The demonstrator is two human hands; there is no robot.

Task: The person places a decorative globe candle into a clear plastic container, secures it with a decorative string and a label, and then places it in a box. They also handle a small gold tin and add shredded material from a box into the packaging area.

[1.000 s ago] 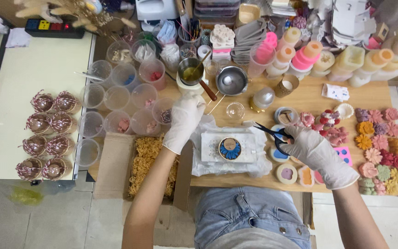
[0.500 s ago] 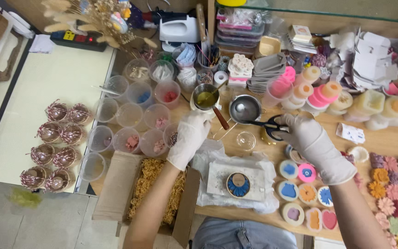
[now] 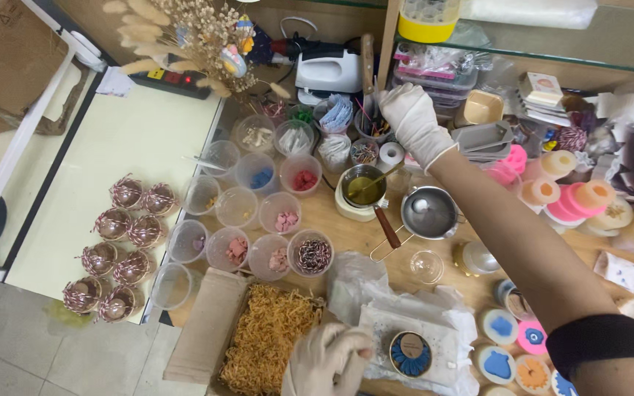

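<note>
Right hand (image 3: 414, 117): gloved, reached to the back of the bench, fingers closed around tools standing in a holder cup (image 3: 373, 129).
Left hand (image 3: 329, 358): gloved, fingers curled, pinching the white wrapping (image 3: 434, 330) beside a round blue-topped piece (image 3: 410, 354).

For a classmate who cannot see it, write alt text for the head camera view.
A gloved right hand reaches into a cup of tools at the back of a crowded craft table. The gloved left hand rests beside a round blue piece.
</note>
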